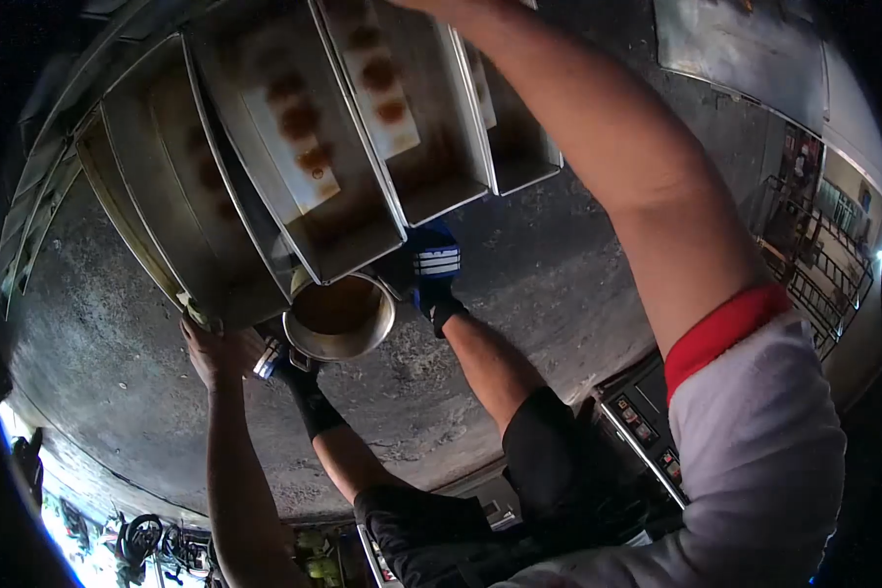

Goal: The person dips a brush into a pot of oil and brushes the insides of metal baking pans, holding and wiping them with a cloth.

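My left hand [216, 355] is at the lower front corner of a long metal trough [181, 196], its fingers closed around a small pale cloth [196, 312] against the rim. Several such troughs stand side by side, and a stained one [299, 127] has brown rusty spots along its pale bottom. Below their ends, on the floor, sits a round metal pot [380, 328] with brownish contents. My right forearm [578, 108] stretches over the troughs to the top edge of the view, where the hand is cut off.
My feet, one in a blue striped slipper [437, 260], stand on either side of the pot on a dark worn floor [519, 294]. Behind me is a dark cabinet with pictures [642, 426]. Metal racks [813, 245] stand at the right, and a bicycle-like shape [139, 539] at lower left.
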The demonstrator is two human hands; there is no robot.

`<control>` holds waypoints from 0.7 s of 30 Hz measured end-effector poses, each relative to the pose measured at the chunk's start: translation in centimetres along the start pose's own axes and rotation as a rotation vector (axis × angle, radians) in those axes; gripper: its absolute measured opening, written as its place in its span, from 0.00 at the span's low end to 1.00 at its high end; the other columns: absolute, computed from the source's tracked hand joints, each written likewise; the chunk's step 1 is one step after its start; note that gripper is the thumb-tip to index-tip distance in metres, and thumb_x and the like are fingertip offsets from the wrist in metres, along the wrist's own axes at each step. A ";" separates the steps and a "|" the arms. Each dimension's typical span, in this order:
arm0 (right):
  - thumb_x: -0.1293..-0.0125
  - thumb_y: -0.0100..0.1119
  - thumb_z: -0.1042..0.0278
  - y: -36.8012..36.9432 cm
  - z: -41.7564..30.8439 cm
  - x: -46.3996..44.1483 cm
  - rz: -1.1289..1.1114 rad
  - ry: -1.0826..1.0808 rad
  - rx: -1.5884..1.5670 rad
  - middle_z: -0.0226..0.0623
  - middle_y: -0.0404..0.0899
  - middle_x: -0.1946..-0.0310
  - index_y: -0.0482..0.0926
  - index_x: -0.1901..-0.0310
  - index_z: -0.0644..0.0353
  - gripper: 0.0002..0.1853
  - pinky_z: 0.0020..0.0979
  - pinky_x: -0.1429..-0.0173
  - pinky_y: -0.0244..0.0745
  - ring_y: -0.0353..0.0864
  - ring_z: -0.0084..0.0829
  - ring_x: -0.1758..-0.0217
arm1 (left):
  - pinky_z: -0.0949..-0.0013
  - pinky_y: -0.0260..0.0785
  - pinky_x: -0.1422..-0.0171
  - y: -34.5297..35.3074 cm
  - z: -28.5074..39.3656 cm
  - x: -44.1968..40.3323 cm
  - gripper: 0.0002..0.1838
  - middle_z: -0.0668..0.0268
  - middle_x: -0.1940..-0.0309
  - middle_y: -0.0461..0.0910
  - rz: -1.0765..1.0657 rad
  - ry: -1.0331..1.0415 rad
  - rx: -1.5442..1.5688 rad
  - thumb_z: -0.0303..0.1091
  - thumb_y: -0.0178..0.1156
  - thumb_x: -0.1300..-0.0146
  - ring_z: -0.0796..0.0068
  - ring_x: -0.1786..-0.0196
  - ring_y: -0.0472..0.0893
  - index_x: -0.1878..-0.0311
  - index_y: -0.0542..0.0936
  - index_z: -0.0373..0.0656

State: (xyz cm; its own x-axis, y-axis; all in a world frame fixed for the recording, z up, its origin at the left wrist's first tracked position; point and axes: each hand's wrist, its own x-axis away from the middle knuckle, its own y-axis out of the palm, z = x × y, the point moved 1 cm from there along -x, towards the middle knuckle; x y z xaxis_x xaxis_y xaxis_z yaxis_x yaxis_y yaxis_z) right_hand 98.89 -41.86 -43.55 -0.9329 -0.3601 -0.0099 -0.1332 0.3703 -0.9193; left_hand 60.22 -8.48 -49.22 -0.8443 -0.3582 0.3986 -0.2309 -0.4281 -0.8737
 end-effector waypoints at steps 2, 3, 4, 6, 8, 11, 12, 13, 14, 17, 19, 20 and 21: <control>0.46 0.61 0.72 5.0 1.9 5.7 -0.001 -0.285 -0.100 0.38 0.79 0.72 0.79 0.64 0.55 0.07 0.39 0.65 0.74 0.81 0.40 0.66 | 0.49 0.68 0.44 0.6 -0.7 -0.2 0.34 0.48 0.43 0.71 0.006 0.022 0.026 0.43 0.64 0.44 0.42 0.42 0.73 0.37 0.63 0.39; 0.46 0.61 0.72 4.8 1.9 9.3 -0.089 -0.230 -0.103 0.37 0.80 0.69 0.80 0.64 0.55 0.07 0.39 0.63 0.75 0.81 0.41 0.64 | 0.49 0.68 0.43 0.7 -0.8 -0.2 0.34 0.48 0.43 0.70 -0.001 -0.003 0.028 0.43 0.64 0.44 0.42 0.42 0.72 0.37 0.63 0.39; 0.45 0.61 0.73 3.8 1.1 13.4 -0.175 -0.176 -0.110 0.36 0.80 0.67 0.80 0.63 0.56 0.07 0.39 0.61 0.75 0.81 0.41 0.62 | 0.49 0.68 0.43 0.5 -0.7 -0.2 0.34 0.48 0.43 0.70 -0.007 -0.030 0.026 0.42 0.63 0.43 0.43 0.42 0.72 0.37 0.63 0.39; 0.46 0.63 0.73 2.3 1.2 19.4 -0.518 -0.140 -0.253 0.40 0.81 0.63 0.81 0.60 0.54 0.11 0.40 0.59 0.76 0.82 0.39 0.61 | 0.49 0.68 0.41 -0.2 -0.2 -0.1 0.35 0.47 0.42 0.70 -0.035 -0.052 0.005 0.43 0.63 0.43 0.43 0.41 0.72 0.36 0.63 0.38; 0.46 0.64 0.73 -0.4 1.1 20.5 -0.652 -0.053 -0.373 0.38 0.81 0.62 0.80 0.62 0.57 0.09 0.37 0.57 0.76 0.82 0.36 0.59 | 0.49 0.67 0.40 0.5 -1.0 -0.2 0.35 0.46 0.41 0.69 -0.017 -0.038 0.008 0.44 0.62 0.42 0.43 0.40 0.71 0.35 0.62 0.39; 0.43 0.66 0.71 -4.5 -0.1 18.0 -0.807 0.136 -0.537 0.38 0.83 0.63 0.79 0.62 0.60 0.08 0.33 0.55 0.77 0.83 0.32 0.58 | 0.49 0.66 0.39 1.4 -3.0 -0.6 0.35 0.45 0.41 0.69 -0.043 -0.018 0.118 0.45 0.62 0.41 0.44 0.40 0.71 0.35 0.62 0.39; 0.42 0.66 0.70 -4.5 -0.5 17.5 -0.826 0.215 -0.655 0.39 0.83 0.64 0.78 0.61 0.60 0.09 0.34 0.55 0.77 0.83 0.33 0.59 | 0.49 0.66 0.39 1.1 -3.0 -0.3 0.35 0.45 0.41 0.69 -0.056 -0.008 0.107 0.45 0.62 0.41 0.44 0.40 0.71 0.35 0.62 0.39; 0.41 0.65 0.69 -3.3 -0.7 18.4 -0.774 0.199 -0.557 0.40 0.83 0.64 0.78 0.61 0.60 0.09 0.34 0.56 0.77 0.84 0.34 0.60 | 0.50 0.66 0.39 0.7 -2.3 -0.3 0.35 0.46 0.42 0.70 -0.048 0.009 0.115 0.45 0.62 0.41 0.45 0.40 0.71 0.35 0.62 0.39; 0.41 0.65 0.68 -1.5 -0.5 19.9 -0.716 0.182 -0.449 0.41 0.83 0.65 0.78 0.60 0.60 0.09 0.34 0.58 0.77 0.84 0.35 0.61 | 0.50 0.66 0.39 0.5 -1.4 -0.6 0.35 0.46 0.42 0.70 -0.034 0.031 0.131 0.45 0.62 0.41 0.45 0.40 0.72 0.35 0.63 0.39; 0.39 0.66 0.63 1.4 0.2 23.3 -0.340 0.235 -0.498 0.39 0.83 0.70 0.78 0.60 0.59 0.11 0.32 0.64 0.78 0.85 0.33 0.68 | 0.50 0.65 0.38 -0.2 -0.1 -0.4 0.34 0.46 0.43 0.71 -0.047 0.013 0.166 0.46 0.62 0.40 0.46 0.40 0.72 0.36 0.64 0.38; 0.38 0.66 0.61 -1.0 -2.2 23.2 -0.164 0.491 -0.520 0.39 0.83 0.73 0.77 0.61 0.61 0.12 0.27 0.66 0.77 0.84 0.29 0.70 | 0.49 0.65 0.38 0.3 -2.0 -0.6 0.34 0.46 0.43 0.71 -0.061 0.046 0.182 0.47 0.62 0.40 0.46 0.41 0.72 0.36 0.64 0.38; 0.36 0.64 0.61 -1.7 -3.2 22.9 -0.008 0.549 -0.658 0.41 0.83 0.72 0.77 0.62 0.62 0.12 0.26 0.65 0.77 0.85 0.26 0.68 | 0.49 0.65 0.38 1.0 -3.1 -0.8 0.34 0.46 0.43 0.71 -0.056 0.049 0.209 0.47 0.62 0.40 0.46 0.41 0.72 0.36 0.64 0.38; 0.36 0.64 0.62 -0.5 -4.2 23.9 0.152 0.546 -0.693 0.41 0.83 0.71 0.77 0.62 0.62 0.12 0.26 0.64 0.77 0.85 0.27 0.67 | 0.49 0.65 0.38 1.3 -4.1 -0.9 0.34 0.46 0.43 0.71 -0.056 0.077 0.217 0.47 0.62 0.40 0.46 0.41 0.72 0.36 0.64 0.38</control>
State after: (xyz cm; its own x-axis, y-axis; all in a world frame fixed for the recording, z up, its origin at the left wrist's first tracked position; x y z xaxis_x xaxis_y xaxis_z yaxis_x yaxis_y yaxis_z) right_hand 75.28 -47.03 -41.69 -0.9625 0.1276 0.2393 -0.0022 0.8787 -0.4773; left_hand 58.71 -5.32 -51.88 -0.8696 -0.2680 0.4148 -0.1759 -0.6167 -0.7673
